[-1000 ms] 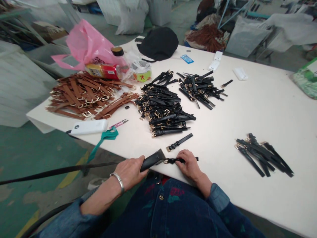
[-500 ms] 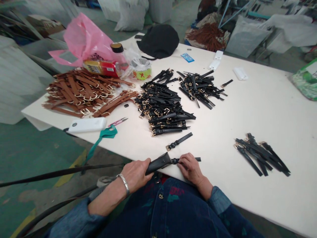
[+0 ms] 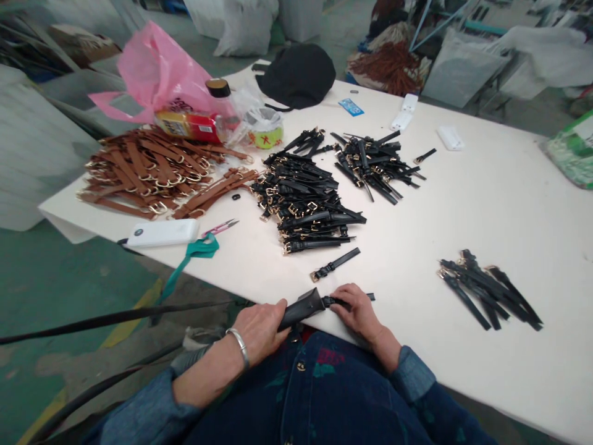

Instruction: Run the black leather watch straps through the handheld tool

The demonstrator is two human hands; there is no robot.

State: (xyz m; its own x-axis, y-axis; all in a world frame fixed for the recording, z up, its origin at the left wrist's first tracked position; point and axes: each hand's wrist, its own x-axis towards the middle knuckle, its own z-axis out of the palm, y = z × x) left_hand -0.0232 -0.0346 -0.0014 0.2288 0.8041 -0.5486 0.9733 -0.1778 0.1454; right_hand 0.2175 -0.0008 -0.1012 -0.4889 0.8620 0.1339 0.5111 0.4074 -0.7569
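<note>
My left hand (image 3: 262, 327), with a silver bangle at the wrist, is wrapped round a black handheld tool (image 3: 302, 309) with a wide, squared end; its exact kind I cannot make out. That end meets a short black buckle strap (image 3: 329, 301) at the table's near edge. Pinched on this strap are the fingers of my right hand (image 3: 356, 312), and the strap's tip pokes out to the right. Its buckle end is hidden at the tool. Just beyond lies a single black strap with a gold buckle (image 3: 335, 265).
Black buckle straps are heaped mid-table (image 3: 306, 198), with a looser heap (image 3: 370, 161) behind and a small group (image 3: 491, 290) at right. Brown straps (image 3: 143, 170), a white power bank (image 3: 163, 233) and pink thread snips (image 3: 220, 228) lie left. A black cap (image 3: 299, 77) sits at the back.
My left hand and the black tool have shifted slightly right, closer to my right hand. My right hand keeps its pinch on the strap, nearly in place.
</note>
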